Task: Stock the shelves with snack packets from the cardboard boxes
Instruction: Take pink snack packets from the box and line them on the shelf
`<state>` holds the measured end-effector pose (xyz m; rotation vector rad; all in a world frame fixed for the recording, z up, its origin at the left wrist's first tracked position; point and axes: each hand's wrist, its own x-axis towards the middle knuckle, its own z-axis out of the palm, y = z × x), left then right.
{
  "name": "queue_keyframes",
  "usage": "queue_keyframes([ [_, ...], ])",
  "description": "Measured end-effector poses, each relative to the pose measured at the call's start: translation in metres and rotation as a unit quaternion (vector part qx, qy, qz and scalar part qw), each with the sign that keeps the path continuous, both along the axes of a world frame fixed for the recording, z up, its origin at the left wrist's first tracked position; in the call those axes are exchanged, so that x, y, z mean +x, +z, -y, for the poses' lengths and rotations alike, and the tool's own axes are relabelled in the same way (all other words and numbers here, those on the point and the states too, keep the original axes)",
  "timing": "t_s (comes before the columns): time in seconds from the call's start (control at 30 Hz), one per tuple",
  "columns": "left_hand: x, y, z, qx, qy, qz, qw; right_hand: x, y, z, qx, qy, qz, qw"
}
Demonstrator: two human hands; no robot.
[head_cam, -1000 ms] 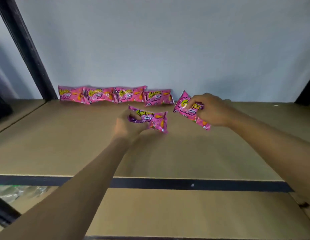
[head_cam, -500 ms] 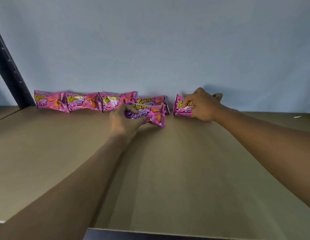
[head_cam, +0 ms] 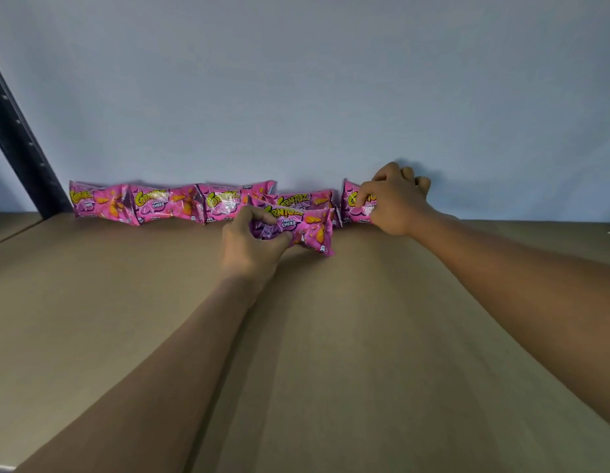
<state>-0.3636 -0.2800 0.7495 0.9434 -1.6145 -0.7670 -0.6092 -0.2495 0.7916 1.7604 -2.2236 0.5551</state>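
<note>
My right hand (head_cam: pixel 394 199) has now pressed its packet (head_cam: pixel 356 208) upright against the wall at centre right, extending the row, while my left hand (head_cam: pixel 252 244) still pinches another packet (head_cam: pixel 303 225).

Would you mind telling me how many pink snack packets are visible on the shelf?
6. Four stand against the back wall, one is in the left hand, one under the right hand. None seem hidden.

This looks like a shop or a stockroom. A brown shelf board (head_cam: pixel 330 336) with a dark metal upright (head_cam: pixel 20 145) holds identical pink snack packets (head_cam: pixel 167 203) in a row.
</note>
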Motion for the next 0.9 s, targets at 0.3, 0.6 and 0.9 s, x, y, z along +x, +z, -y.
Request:
queue_keyframes([
  [0.3, 0.004, 0.003, -0.005, 0.011, -0.007, 0.031, 0.999, 0.009, 0.008, -0.03, -0.044, -0.016, 0.014, 0.999],
  [0.6, 0.057, 0.014, -0.019, 0.056, 0.007, 0.016, 0.998, 0.075, 0.002, -0.041, -0.075, -0.006, 0.023, 0.997],
  [0.9, 0.198, 0.022, 0.006, 0.091, 0.057, 0.033, 0.994, 0.217, -0.019, 0.006, 0.004, 0.082, 0.097, 0.992],
])
